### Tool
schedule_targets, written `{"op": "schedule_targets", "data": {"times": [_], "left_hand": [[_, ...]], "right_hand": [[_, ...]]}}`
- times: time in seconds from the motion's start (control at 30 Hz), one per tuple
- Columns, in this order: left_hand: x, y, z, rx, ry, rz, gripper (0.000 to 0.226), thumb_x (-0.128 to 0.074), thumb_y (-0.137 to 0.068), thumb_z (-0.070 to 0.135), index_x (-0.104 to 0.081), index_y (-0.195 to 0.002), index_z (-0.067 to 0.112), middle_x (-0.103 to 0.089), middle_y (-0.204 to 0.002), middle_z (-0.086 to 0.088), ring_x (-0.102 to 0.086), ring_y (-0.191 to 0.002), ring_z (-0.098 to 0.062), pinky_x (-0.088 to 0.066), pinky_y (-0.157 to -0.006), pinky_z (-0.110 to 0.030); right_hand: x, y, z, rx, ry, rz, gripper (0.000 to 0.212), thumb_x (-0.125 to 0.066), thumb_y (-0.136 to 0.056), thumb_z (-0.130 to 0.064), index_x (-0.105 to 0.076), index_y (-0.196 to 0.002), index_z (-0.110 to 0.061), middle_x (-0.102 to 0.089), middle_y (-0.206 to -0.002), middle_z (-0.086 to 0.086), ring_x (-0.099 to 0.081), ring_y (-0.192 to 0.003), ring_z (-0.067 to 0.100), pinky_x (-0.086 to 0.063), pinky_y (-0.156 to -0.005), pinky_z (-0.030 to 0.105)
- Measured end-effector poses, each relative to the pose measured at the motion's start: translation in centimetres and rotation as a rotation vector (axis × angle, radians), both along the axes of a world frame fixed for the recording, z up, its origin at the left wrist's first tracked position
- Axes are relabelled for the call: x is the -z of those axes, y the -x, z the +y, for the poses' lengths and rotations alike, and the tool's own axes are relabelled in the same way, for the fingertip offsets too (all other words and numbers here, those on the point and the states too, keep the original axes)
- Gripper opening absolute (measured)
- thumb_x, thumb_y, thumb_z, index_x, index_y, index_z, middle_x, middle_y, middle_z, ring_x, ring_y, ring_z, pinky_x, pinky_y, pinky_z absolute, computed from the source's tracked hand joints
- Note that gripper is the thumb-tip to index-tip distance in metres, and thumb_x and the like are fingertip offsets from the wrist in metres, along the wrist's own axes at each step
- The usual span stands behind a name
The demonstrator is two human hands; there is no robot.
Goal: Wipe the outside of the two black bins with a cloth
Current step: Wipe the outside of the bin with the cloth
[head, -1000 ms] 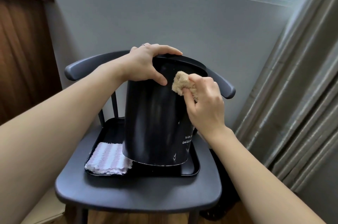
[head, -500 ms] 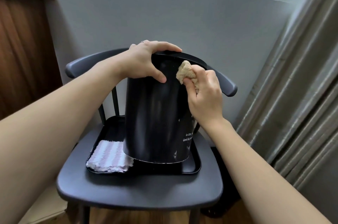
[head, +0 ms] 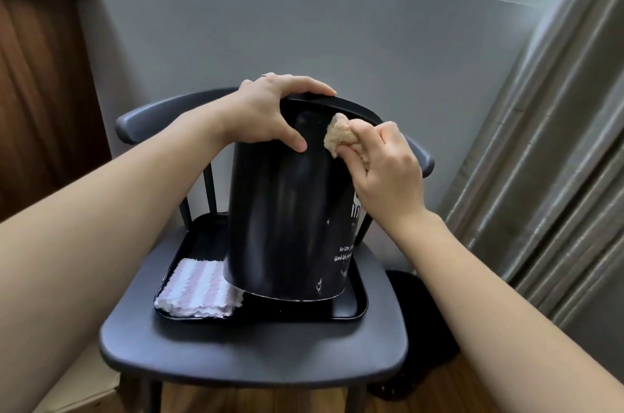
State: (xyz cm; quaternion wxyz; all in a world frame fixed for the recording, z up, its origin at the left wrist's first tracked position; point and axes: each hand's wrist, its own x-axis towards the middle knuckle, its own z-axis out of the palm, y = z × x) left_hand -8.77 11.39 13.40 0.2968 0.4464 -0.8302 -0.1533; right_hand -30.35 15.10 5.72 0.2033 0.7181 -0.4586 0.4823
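Head view shows one black bin (head: 287, 210) tilted toward the person, its lower edge resting in a black tray (head: 351, 309) on the seat of a dark chair (head: 236, 355). Left hand (head: 266, 112) grips the bin's rim, fingers curled over the top and thumb pressed on the outer wall. Right hand (head: 388, 173) holds a bunched tan cloth (head: 339, 135), fingers closed round it, pressed against the upper wall just below the rim. Risk one: the bin stands on one edge only, so firm wiping pressure could slide it across the tray or off it. Risk two: a folded striped cloth (head: 197, 291) lies partly under the raised base and may snag or shift. A dark object (head: 422, 338) on the floor beside the chair may be the second bin; unconfirmed.
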Motion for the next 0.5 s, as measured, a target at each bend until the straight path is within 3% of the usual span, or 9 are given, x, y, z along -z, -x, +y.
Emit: {"op": "schedule_targets", "data": {"times": [0.1,0.23,0.4,0.5], "left_hand": [[0.1,-0.2,-0.2,0.011,-0.010,0.006,0.082,-0.085,-0.056,0.034,-0.052,-0.121,0.072,-0.056,-0.132,0.017,-0.047,-0.131,-0.029,-0.041,-0.113,-0.047],[0.2,-0.5,-0.3,0.003,-0.017,0.027,0.083,-0.081,-0.053,0.037,-0.052,-0.120,0.073,-0.051,-0.137,0.009,-0.044,-0.134,-0.029,-0.040,-0.114,-0.048],[0.1,-0.2,-0.3,-0.007,-0.010,0.017,0.083,-0.088,-0.061,0.028,-0.052,-0.119,0.075,-0.050,-0.130,0.012,-0.043,-0.133,-0.029,-0.041,-0.113,-0.049],[0.1,-0.2,-0.5,0.006,-0.023,0.023,0.082,-0.087,-0.059,0.031,-0.052,-0.119,0.074,-0.051,-0.136,0.010,-0.044,-0.134,-0.030,-0.042,-0.113,-0.049]], "right_hand": [[2.1,0.3,1.5,-0.073,0.028,0.164,0.027,-0.066,-0.091,-0.030,-0.071,-0.114,-0.016,-0.055,-0.089,0.007,-0.058,-0.082,0.025,-0.054,-0.057,0.040],[4.5,1.3,2.6,-0.134,0.079,0.415,0.022,-0.066,-0.091,-0.032,-0.075,-0.107,-0.020,-0.059,-0.085,0.005,-0.061,-0.074,0.021,-0.051,-0.048,0.032],[2.4,0.8,1.1,-0.037,0.009,0.093,0.032,-0.071,-0.089,-0.030,-0.067,-0.118,-0.016,-0.058,-0.089,0.005,-0.060,-0.074,0.024,-0.055,-0.055,0.041],[3.6,0.7,1.4,-0.059,-0.001,0.079,0.033,-0.068,-0.090,-0.034,-0.069,-0.118,-0.018,-0.059,-0.089,0.003,-0.060,-0.074,0.021,-0.054,-0.054,0.039]]}}
